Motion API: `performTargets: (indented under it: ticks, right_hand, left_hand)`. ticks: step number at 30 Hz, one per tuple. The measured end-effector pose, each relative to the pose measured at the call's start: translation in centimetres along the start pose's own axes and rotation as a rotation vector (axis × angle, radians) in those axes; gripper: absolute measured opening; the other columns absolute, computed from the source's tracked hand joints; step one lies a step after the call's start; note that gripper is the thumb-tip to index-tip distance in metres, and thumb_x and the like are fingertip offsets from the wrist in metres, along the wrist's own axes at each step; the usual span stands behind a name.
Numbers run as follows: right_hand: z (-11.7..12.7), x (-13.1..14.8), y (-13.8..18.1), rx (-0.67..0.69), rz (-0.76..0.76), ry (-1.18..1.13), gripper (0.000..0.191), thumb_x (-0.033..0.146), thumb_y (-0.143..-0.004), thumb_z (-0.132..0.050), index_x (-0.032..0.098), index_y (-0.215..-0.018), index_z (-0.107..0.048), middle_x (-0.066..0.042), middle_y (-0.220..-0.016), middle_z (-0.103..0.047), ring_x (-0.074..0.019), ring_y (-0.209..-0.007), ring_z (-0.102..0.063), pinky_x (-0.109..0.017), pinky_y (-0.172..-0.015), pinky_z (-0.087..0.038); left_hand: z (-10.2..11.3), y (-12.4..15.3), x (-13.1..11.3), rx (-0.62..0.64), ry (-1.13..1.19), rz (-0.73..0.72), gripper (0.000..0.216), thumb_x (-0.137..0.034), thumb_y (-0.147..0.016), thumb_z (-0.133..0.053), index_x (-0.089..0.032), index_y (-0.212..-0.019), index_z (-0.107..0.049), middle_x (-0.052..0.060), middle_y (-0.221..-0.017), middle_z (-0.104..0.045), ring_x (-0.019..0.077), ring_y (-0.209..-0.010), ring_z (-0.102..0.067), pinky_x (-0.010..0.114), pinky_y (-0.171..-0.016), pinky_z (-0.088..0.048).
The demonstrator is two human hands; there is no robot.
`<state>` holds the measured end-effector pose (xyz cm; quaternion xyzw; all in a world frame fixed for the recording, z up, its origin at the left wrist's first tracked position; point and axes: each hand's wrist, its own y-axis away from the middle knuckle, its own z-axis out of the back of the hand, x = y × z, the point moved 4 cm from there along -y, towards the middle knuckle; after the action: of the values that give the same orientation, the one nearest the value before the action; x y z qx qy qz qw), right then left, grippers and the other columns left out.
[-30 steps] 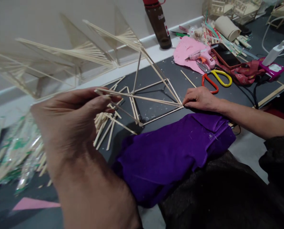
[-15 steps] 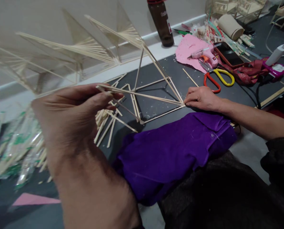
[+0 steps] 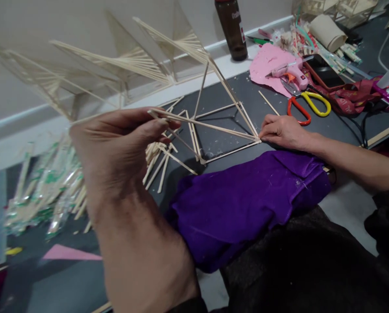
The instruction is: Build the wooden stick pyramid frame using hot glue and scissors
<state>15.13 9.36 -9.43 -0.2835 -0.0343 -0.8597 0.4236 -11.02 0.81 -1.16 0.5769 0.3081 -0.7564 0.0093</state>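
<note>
An open frame of thin wooden sticks (image 3: 232,152) stands on the dark table in front of me, with tall sticks rising to a fan of sticks (image 3: 178,43). My left hand (image 3: 125,139) is raised at the frame's left side, thumb and fingers pinched on the stick ends where two sticks meet. From that pinch, long sticks slope down to the near right corner. There my right hand (image 3: 282,132) rests low, its fingertips closed on the corner joint. Below the frame lies a folded purple cloth (image 3: 246,204).
Loose sticks (image 3: 162,161) and wrapped chopsticks (image 3: 57,187) lie to the left. Scissors (image 3: 303,106), a pink glue gun (image 3: 292,74), a phone (image 3: 323,71) and a red ribbon (image 3: 354,98) are at the right. A brown bottle (image 3: 233,30) stands by the wall.
The whole scene has shifted right and slightly up in view as the camera turned left. Both hands keep their hold on the stick frame.
</note>
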Motion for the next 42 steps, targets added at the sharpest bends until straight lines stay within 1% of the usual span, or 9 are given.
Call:
performTargets:
  ticks: [4,8,11,16,23,26,31,37,42]
  right_hand:
    - [0.0,0.6,0.1,0.02,-0.013,0.074,0.023,0.019,-0.093,-0.056,0.018,-0.1,-0.078,-0.007,-0.106,-0.069,-0.0156,-0.089,-0.061,-0.028,-0.072,-0.039]
    - [-0.2,1.4,0.3,0.062,-0.009,0.304,0.029,0.022,-0.1,-0.048,0.019,-0.105,-0.076,-0.008,-0.113,-0.069,-0.0177,-0.092,-0.061,-0.029,-0.067,-0.036]
    - [-0.6,1.9,0.4,0.064,0.028,0.442,0.033,0.019,-0.101,-0.042,0.019,-0.107,-0.074,-0.009,-0.113,-0.069,-0.0185,-0.092,-0.059,-0.031,-0.067,-0.036]
    - [-1.0,2.2,0.4,0.065,0.038,0.518,0.032,0.015,-0.1,-0.041,0.016,-0.105,-0.072,-0.009,-0.114,-0.068,-0.0191,-0.091,-0.059,-0.032,-0.064,-0.032]
    - [0.3,1.7,0.8,0.006,-0.158,0.362,0.034,0.023,-0.102,-0.04,0.016,-0.114,-0.071,-0.01,-0.113,-0.068,-0.0172,-0.089,-0.06,-0.031,-0.062,-0.028]
    - [0.5,1.7,1.0,-0.01,-0.108,0.287,0.032,0.027,-0.101,-0.045,0.017,-0.112,-0.073,-0.008,-0.107,-0.068,-0.0165,-0.088,-0.059,-0.029,-0.063,-0.028]
    - [-0.2,1.4,1.0,0.033,-0.004,0.211,0.029,0.026,-0.099,-0.049,0.019,-0.109,-0.075,-0.007,-0.104,-0.067,-0.0142,-0.08,-0.055,-0.028,-0.064,-0.027]
    - [-0.4,1.0,0.7,0.041,0.019,0.158,0.026,0.023,-0.097,-0.051,0.02,-0.106,-0.076,-0.006,-0.104,-0.066,-0.0133,-0.08,-0.054,-0.027,-0.063,-0.028]
    - [-0.4,0.8,0.5,0.026,-0.01,0.099,0.026,0.023,-0.096,-0.052,0.019,-0.105,-0.076,-0.007,-0.102,-0.067,-0.0151,-0.082,-0.057,-0.027,-0.067,-0.033]
  left_hand:
    - [-0.1,0.0,-0.1,0.0,0.011,0.008,0.012,-0.008,-0.057,-0.077,-0.015,-0.066,-0.079,0.006,-0.064,-0.074,0.0105,-0.05,-0.063,0.019,-0.044,-0.046]
    - [-0.2,0.0,0.1,-0.004,0.035,0.026,0.013,-0.007,-0.055,-0.077,-0.014,-0.066,-0.079,0.007,-0.064,-0.074,0.0104,-0.05,-0.063,0.019,-0.044,-0.047]
    - [-0.2,-0.1,0.2,-0.019,0.048,0.03,0.014,-0.007,-0.054,-0.077,-0.015,-0.065,-0.079,0.005,-0.063,-0.074,0.0113,-0.053,-0.065,0.018,-0.044,-0.047]
    - [-0.2,0.0,0.0,-0.035,0.016,0.023,0.016,-0.007,-0.055,-0.075,-0.016,-0.067,-0.079,0.003,-0.062,-0.074,0.0091,-0.05,-0.062,0.017,-0.043,-0.045]
    - [-0.2,0.0,-0.1,-0.005,0.009,0.031,0.013,-0.009,-0.054,-0.078,-0.016,-0.065,-0.079,0.003,-0.064,-0.075,0.0109,-0.052,-0.065,0.018,-0.044,-0.048]
    - [-0.1,0.0,-0.1,-0.019,0.007,0.029,0.015,-0.009,-0.054,-0.078,-0.015,-0.067,-0.079,0.003,-0.064,-0.075,0.0113,-0.053,-0.066,0.018,-0.045,-0.048]
    - [-0.2,0.1,0.0,-0.012,-0.007,0.026,0.014,-0.007,-0.055,-0.077,-0.015,-0.067,-0.079,0.003,-0.065,-0.075,0.0101,-0.052,-0.064,0.017,-0.045,-0.047]
    - [0.0,0.0,0.1,-0.003,0.0,0.0,0.013,-0.007,-0.056,-0.078,-0.014,-0.067,-0.079,0.005,-0.066,-0.076,0.0112,-0.053,-0.065,0.019,-0.045,-0.047]
    - [0.0,0.0,0.2,-0.006,0.001,0.017,0.014,-0.007,-0.056,-0.078,-0.014,-0.068,-0.079,0.004,-0.066,-0.075,0.0105,-0.053,-0.065,0.017,-0.046,-0.048]
